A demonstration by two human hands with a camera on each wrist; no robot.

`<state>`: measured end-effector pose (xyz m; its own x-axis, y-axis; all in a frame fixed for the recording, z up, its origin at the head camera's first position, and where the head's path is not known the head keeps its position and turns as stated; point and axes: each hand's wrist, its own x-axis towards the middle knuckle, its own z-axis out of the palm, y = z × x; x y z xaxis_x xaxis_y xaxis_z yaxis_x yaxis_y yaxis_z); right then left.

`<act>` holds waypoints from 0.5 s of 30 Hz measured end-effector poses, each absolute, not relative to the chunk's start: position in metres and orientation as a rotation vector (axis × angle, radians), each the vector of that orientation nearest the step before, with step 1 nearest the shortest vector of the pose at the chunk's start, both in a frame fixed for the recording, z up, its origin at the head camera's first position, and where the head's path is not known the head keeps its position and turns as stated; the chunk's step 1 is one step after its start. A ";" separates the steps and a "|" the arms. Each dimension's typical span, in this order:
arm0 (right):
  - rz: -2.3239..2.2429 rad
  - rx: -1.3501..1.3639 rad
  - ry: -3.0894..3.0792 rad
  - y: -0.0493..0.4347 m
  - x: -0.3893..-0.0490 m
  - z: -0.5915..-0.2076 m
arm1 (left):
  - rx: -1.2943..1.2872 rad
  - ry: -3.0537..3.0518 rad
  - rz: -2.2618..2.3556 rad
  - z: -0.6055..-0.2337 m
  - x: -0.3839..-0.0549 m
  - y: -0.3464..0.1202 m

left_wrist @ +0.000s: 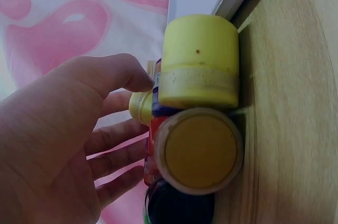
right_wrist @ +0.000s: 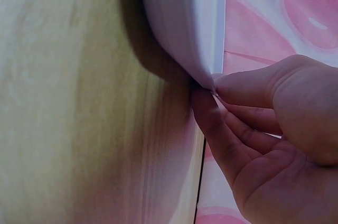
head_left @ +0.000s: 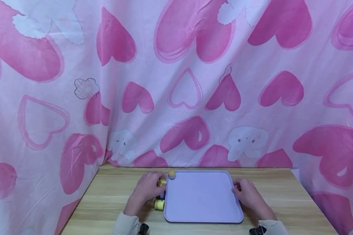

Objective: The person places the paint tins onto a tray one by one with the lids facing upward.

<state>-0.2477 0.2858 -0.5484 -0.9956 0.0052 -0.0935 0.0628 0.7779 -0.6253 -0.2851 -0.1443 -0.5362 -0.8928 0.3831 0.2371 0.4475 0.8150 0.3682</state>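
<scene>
A pale purple tray [head_left: 204,195] with a raised rim lies on the wooden table. My right hand [head_left: 247,193] pinches its right rim between thumb and fingers, also seen in the right wrist view at the tray's edge [right_wrist: 182,28]. My left hand [head_left: 149,185] is at a cluster of small jars along the tray's left side. Thumb and index finger close about a small yellow jar [left_wrist: 140,108], partly hidden behind the others. Nearer the camera are a yellow jar [left_wrist: 200,57], a jar with a tan round end [left_wrist: 199,152] and a dark one [left_wrist: 179,205].
One small jar with a yellow top [head_left: 172,174] stands in the tray's far left corner. Wooden tabletop [head_left: 270,182] surrounds the tray. A pink heart-print curtain [head_left: 182,98] hangs behind the table and along both sides.
</scene>
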 end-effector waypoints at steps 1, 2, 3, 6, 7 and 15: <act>-1.018 0.053 2.883 0.286 -0.247 -0.548 | -0.669 -2.842 -0.651 -0.535 -0.284 -0.145; -1.019 0.052 2.884 0.286 -0.247 -0.549 | -0.674 -2.841 -0.671 -0.534 -0.283 -0.146; -1.020 0.052 2.887 0.286 -0.247 -0.549 | -0.680 -2.834 -0.691 -0.533 -0.283 -0.147; -1.015 0.044 2.898 0.286 -0.247 -0.549 | -0.702 -2.807 -0.788 -0.531 -0.281 -0.149; -1.012 0.041 2.902 0.286 -0.247 -0.549 | -0.709 -2.798 -0.829 -0.530 -0.280 -0.150; -1.010 0.039 2.903 0.284 -0.247 -0.547 | -0.795 -2.755 -1.008 -0.530 -0.283 -0.150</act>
<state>-0.2465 0.2839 -0.5469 -0.9974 0.0017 -0.0724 0.0463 0.7841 -0.6189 -0.2828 -0.1499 -0.5299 -0.8584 0.4391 0.2653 0.5066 0.6440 0.5732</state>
